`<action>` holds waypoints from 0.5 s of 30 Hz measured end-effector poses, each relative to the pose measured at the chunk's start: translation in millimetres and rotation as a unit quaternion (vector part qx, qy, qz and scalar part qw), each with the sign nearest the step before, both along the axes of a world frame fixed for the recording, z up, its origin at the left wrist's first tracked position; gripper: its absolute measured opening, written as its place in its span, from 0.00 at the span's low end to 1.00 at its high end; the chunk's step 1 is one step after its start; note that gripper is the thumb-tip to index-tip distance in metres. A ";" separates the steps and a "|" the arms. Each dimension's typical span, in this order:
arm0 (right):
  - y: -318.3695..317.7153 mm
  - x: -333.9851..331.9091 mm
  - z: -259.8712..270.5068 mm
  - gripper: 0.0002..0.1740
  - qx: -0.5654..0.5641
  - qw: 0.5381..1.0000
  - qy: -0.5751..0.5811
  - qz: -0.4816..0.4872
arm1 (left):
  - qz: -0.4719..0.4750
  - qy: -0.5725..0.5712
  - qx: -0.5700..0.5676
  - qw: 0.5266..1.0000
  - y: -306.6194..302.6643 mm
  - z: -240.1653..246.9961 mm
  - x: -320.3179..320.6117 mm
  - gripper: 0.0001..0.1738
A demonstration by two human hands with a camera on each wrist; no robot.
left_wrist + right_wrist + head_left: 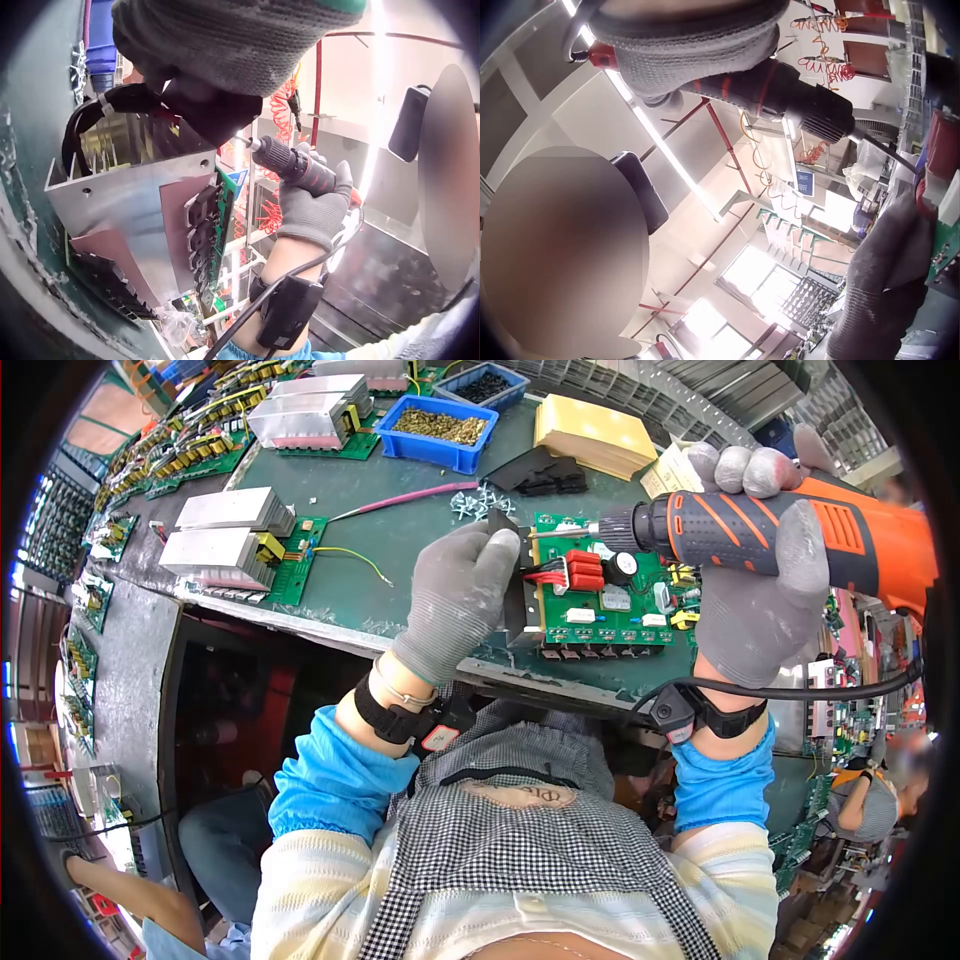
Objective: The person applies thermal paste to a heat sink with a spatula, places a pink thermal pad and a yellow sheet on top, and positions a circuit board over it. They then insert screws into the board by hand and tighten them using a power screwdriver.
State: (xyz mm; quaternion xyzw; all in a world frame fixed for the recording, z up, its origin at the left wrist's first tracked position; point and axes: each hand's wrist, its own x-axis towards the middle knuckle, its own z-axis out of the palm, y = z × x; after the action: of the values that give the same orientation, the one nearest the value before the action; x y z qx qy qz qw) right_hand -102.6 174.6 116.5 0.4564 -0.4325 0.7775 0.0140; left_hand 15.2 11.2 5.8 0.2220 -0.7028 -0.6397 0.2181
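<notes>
My gloved left hand (460, 595) pinches a dark part (499, 520) at the left edge of a green circuit board (600, 603) with red components. An orange and black electric screwdriver (850, 535) lies sideways over the board, gripped by my gloved right hand (760, 615). Its bit points left, toward the dark part. In the left wrist view, the bit's tip is at the dark part (214, 116) above a metal heatsink (135, 202); whether they touch is unclear. The right wrist view has the tool's black chuck (825, 112) with its bit reaching toward my left hand (885, 277).
Loose screws (480, 504) and a pink-handled tool (420, 495) lie behind my left hand. Farther back are a blue tray (437, 457) of brass parts and a yellow stack (595, 435). Another board with heatsinks (225, 540) sits left. A black cable (800, 692) crosses my right wrist.
</notes>
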 end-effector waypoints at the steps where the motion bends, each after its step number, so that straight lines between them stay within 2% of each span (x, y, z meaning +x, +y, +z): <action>1: -2.4 0.2 0.0 0.34 0.000 1.000 -0.002 0.003 | 0.001 0.006 -0.015 1.000 0.3 -1.8 -1.5 0.20; 6: -1.7 -4.8 -4.3 0.25 0.021 0.999 -0.030 0.014 | -0.002 -0.006 -0.086 0.996 -1.2 0.2 -1.9 0.22; 9: -5.9 -9.6 -10.4 0.20 0.021 0.999 -0.008 0.041 | -0.001 -0.005 -0.107 0.994 -3.4 -4.2 -2.3 0.22; 13: -10.6 -4.0 -6.6 0.30 0.014 0.999 -0.005 0.034 | 0.008 -0.023 -0.105 0.994 -1.2 -1.5 -2.2 0.22; 15: -11.5 -6.0 -3.6 0.34 0.029 0.996 0.034 0.074 | 0.010 -0.040 -0.096 0.994 0.7 6.1 -0.9 0.22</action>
State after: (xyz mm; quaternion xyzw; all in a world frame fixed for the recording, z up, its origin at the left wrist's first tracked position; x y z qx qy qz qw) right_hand -108.6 163.0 112.9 0.5132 -0.4195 0.7476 -0.0423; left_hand 14.2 12.0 11.9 0.2328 -0.7670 -0.5574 0.2165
